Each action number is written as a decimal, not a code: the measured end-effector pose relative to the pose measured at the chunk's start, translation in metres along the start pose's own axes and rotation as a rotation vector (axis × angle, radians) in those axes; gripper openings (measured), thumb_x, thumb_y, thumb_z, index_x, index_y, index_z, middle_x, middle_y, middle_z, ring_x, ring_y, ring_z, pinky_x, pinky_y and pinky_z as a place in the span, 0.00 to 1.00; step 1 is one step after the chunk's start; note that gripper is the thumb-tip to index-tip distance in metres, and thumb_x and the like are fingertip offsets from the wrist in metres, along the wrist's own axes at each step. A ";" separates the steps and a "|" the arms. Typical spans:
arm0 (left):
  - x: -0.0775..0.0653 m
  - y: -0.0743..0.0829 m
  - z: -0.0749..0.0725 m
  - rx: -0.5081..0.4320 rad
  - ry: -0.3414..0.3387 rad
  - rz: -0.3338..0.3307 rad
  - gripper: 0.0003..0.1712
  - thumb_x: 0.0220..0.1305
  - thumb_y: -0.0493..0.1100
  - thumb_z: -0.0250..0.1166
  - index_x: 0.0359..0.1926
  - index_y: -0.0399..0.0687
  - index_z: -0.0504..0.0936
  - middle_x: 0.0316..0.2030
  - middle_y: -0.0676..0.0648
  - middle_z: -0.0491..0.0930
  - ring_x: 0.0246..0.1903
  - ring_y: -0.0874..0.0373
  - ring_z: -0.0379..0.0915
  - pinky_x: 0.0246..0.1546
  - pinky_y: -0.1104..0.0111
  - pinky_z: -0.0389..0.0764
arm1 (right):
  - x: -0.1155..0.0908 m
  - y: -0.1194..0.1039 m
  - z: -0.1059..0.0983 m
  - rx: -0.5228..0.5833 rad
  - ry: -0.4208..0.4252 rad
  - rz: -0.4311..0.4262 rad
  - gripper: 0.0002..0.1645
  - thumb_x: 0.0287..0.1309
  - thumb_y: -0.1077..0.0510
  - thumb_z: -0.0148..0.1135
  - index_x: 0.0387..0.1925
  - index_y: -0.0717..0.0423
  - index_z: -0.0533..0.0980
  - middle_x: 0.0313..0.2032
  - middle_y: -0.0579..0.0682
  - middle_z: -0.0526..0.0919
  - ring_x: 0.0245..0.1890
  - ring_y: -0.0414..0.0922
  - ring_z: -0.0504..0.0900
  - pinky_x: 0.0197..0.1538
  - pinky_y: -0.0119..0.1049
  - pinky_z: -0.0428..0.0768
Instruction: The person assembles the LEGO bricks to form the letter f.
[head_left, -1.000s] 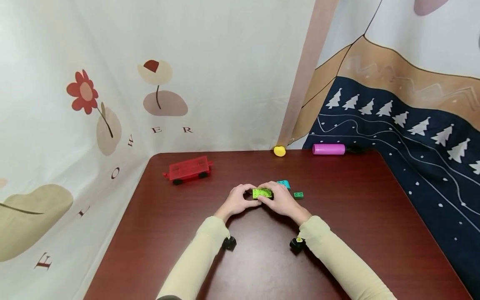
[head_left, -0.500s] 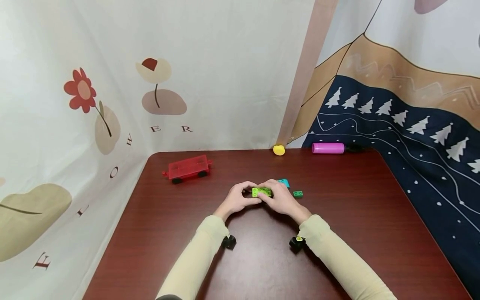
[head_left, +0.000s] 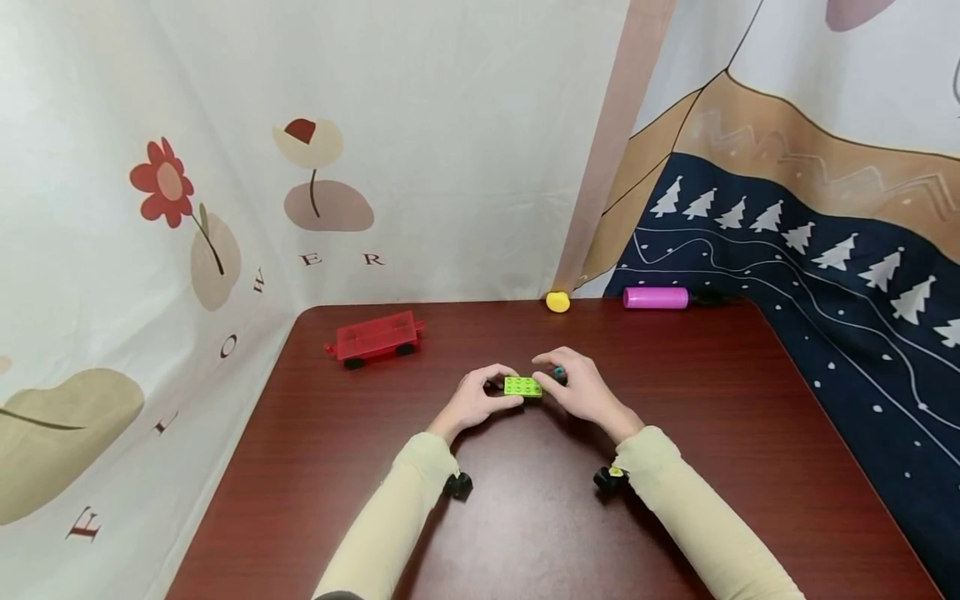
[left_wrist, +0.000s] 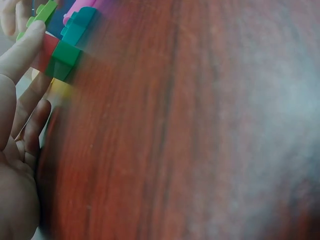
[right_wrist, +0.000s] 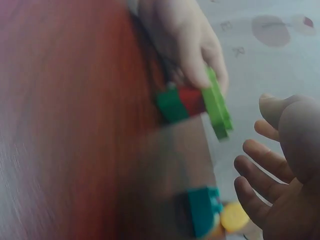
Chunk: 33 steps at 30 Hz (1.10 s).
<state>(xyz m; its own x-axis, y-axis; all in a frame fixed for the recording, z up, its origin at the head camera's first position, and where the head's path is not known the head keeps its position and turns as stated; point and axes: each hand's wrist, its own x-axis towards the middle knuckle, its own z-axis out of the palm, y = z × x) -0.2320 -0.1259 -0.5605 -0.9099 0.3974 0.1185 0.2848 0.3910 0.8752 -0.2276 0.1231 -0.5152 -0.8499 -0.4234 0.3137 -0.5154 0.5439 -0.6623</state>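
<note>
My left hand (head_left: pixel 474 398) grips a small stack of toy building bricks between thumb and fingers. On top of the stack sits a lime-green plate (head_left: pixel 522 386) with studs. Under it, the right wrist view shows a red brick (right_wrist: pixel 191 101) and a green brick (right_wrist: pixel 172 105). Apart from the stack, my right hand (head_left: pixel 587 389) has its fingers spread and holds nothing, as its wrist view also shows. A teal brick (right_wrist: pixel 201 211) rests on the table beyond those fingers, mostly covered by the hand in the head view.
A red toy wagon (head_left: pixel 377 336) with black wheels stands at the back left of the brown table (head_left: pixel 510 517). Along the back edge lie a yellow rounded piece (head_left: pixel 557 302) and a pink cylinder (head_left: pixel 656 297). Printed curtains (head_left: pixel 450 150) hang behind.
My right hand has let go of the lime-green plate and moved right, now covering the small green brick and most of the teal one. The left hand keeps its hold in place.
</note>
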 end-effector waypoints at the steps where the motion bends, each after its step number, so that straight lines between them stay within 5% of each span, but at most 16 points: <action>1: 0.000 0.000 0.000 0.005 0.002 0.001 0.19 0.61 0.49 0.80 0.52 0.59 0.86 0.42 0.56 0.86 0.42 0.59 0.79 0.47 0.65 0.79 | -0.001 0.002 -0.005 -0.004 0.008 0.009 0.18 0.71 0.54 0.68 0.56 0.59 0.84 0.50 0.53 0.86 0.48 0.50 0.85 0.53 0.50 0.83; 9: 0.000 0.001 0.000 0.032 0.009 -0.002 0.20 0.61 0.49 0.80 0.53 0.60 0.86 0.42 0.56 0.85 0.43 0.58 0.78 0.47 0.64 0.79 | -0.016 0.024 -0.042 -0.003 0.002 0.118 0.20 0.69 0.57 0.70 0.59 0.60 0.82 0.53 0.55 0.85 0.52 0.53 0.85 0.55 0.53 0.84; 15: -0.001 0.001 0.001 0.048 -0.004 -0.025 0.20 0.61 0.50 0.79 0.54 0.61 0.86 0.43 0.56 0.85 0.44 0.58 0.78 0.48 0.64 0.79 | -0.037 0.044 -0.058 -0.065 -0.081 0.173 0.25 0.68 0.54 0.72 0.62 0.59 0.80 0.53 0.56 0.85 0.52 0.53 0.83 0.57 0.54 0.83; 23: -0.002 0.003 0.001 0.056 0.003 -0.026 0.20 0.61 0.49 0.80 0.53 0.59 0.86 0.42 0.55 0.85 0.44 0.58 0.78 0.48 0.63 0.79 | -0.055 0.058 -0.064 -0.113 -0.181 0.167 0.28 0.61 0.53 0.78 0.60 0.59 0.80 0.47 0.53 0.86 0.45 0.48 0.84 0.51 0.49 0.83; 33: -0.003 0.004 0.002 0.053 -0.004 -0.036 0.20 0.61 0.49 0.80 0.54 0.59 0.86 0.42 0.56 0.85 0.44 0.59 0.78 0.48 0.64 0.78 | -0.057 0.049 -0.056 -0.093 -0.229 0.141 0.30 0.59 0.54 0.79 0.60 0.57 0.80 0.44 0.49 0.86 0.41 0.42 0.83 0.48 0.42 0.84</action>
<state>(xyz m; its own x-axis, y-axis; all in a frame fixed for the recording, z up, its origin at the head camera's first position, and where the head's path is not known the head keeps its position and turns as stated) -0.2281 -0.1241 -0.5584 -0.9186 0.3858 0.0854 0.2677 0.4488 0.8526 -0.2106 0.2147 -0.5272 -0.8724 -0.4858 0.0537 -0.4106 0.6688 -0.6198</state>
